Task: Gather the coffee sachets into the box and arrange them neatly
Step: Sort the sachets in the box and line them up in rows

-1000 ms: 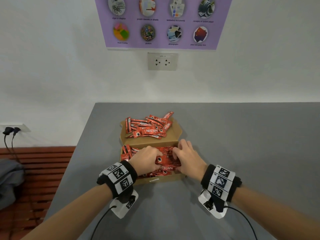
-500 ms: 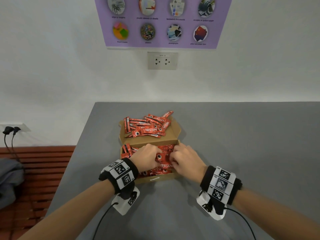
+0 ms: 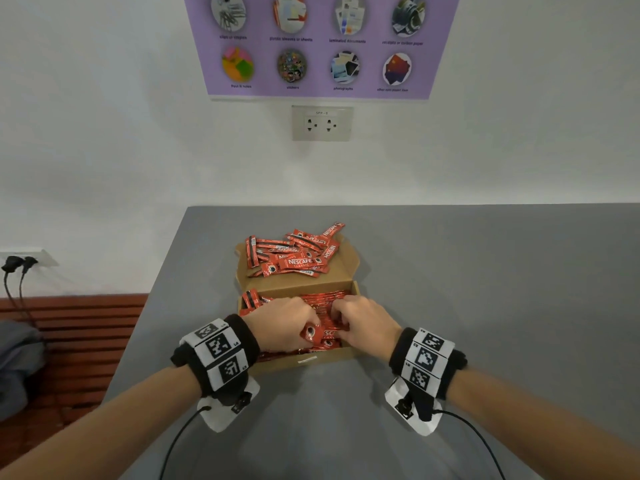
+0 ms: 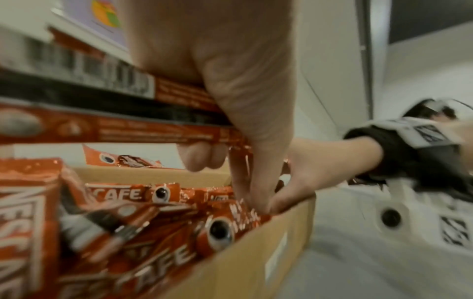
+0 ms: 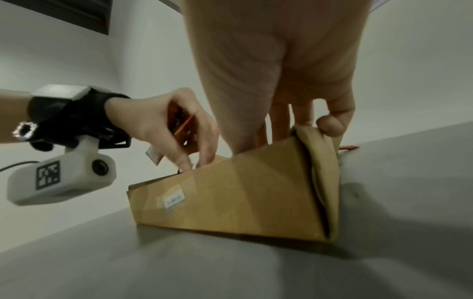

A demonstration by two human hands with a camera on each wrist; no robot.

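An open cardboard box (image 3: pixel 341 356) holds red coffee sachets (image 3: pixel 322 301) and sits on a grey table (image 3: pixel 485 289). More sachets (image 3: pixel 294 259) lie in a loose heap on its opened lid (image 3: pixel 349 268) behind. My left hand (image 3: pixel 282 327) is inside the box and grips a bundle of sachets (image 4: pixel 115 125), one end poking out by the thumb. Beside it, my right hand (image 3: pixel 362 322) curls down into the box's right half and pinches sachets there, as the left wrist view shows of that right hand (image 4: pixel 320 165). In the right wrist view its fingers (image 5: pixel 280 121) dip behind the box wall (image 5: pixel 230 198).
The table's left edge (image 3: pixel 162 289) drops to a red slatted bench (image 3: pixel 69 341) with a grey bag (image 3: pixel 17 362). A white wall with a socket (image 3: pixel 322 123) and a purple poster (image 3: pixel 318 46) stands behind. Cables trail from both wrist cameras.
Both hands have drawn together toward the box's near side. The right hand's fingers have curled in tighter. The left hand's bundle has tipped so that a sachet end shows.
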